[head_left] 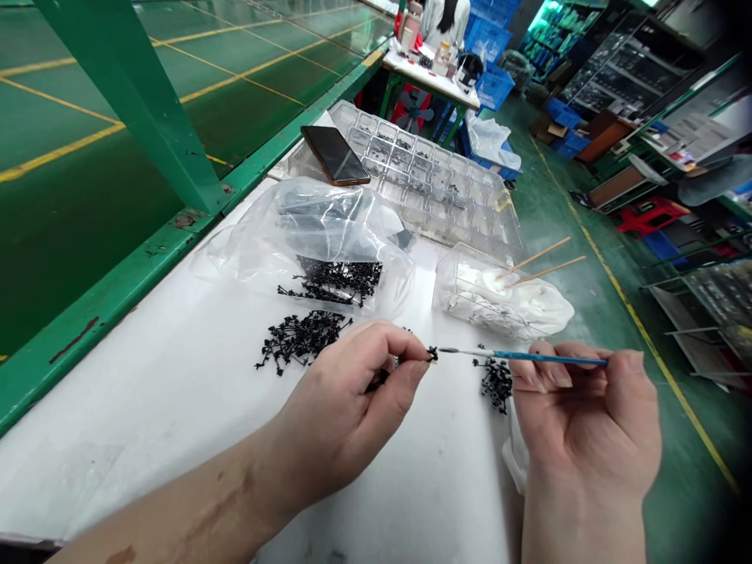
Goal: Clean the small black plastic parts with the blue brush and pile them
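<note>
Between thumb and forefinger, my left hand (358, 399) pinches a small black part (433, 355) with a branched end. My right hand (587, 415) grips a thin blue paintbrush (546, 358), its tip pointing left and very close to that part; whether they touch I cannot tell. A pile of small black parts (302, 338) lies on the white table just beyond my left hand. More of them show in an open clear plastic bag (346, 211). Another small heap of black parts (497, 384) sits beside my right hand, partly hidden by it.
A clear box (470, 294) holds white wadding and two wooden sticks (544, 270). Behind it lies a compartmented clear tray (423, 176) with small dark parts, and a phone (336, 155) rests on its edge. A green metal frame (141, 110) borders the left side. Someone sits at a far table.
</note>
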